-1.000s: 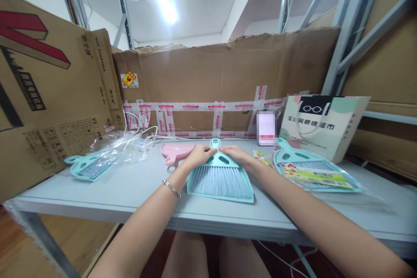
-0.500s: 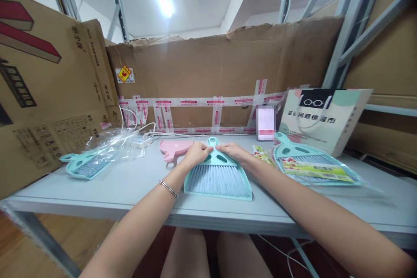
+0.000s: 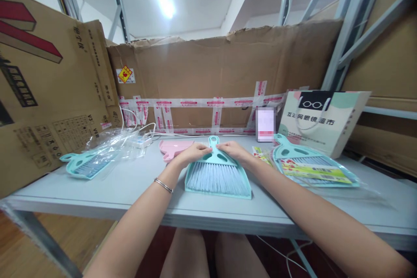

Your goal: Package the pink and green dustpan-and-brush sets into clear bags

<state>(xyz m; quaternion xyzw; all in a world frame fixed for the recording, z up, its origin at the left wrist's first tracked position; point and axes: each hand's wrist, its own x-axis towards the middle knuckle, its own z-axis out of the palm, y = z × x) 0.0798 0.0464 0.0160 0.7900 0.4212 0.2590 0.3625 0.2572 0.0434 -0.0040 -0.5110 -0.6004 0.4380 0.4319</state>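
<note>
A light-blue hand brush lies nested in a matching dustpan in the middle of the table, its bristles towards me and its handle pointing away. My left hand grips the set from the left near the base of the handle, thumb on top. From the right, my right hand holds it the same way. The fingers of both hands curl out of sight at the sides. Just left of my left hand is a pink dustpan, partly covered by that hand.
Bagged light-blue brush-and-dustpan sets lie at left and right, the right one with a green label. Behind stand a paper bag, a blurred upright screen and a large cardboard sheet. White cables run along the back.
My left wrist has shifted slightly to the left and up. Both hands keep hold of the brush and dustpan, which have barely moved.
</note>
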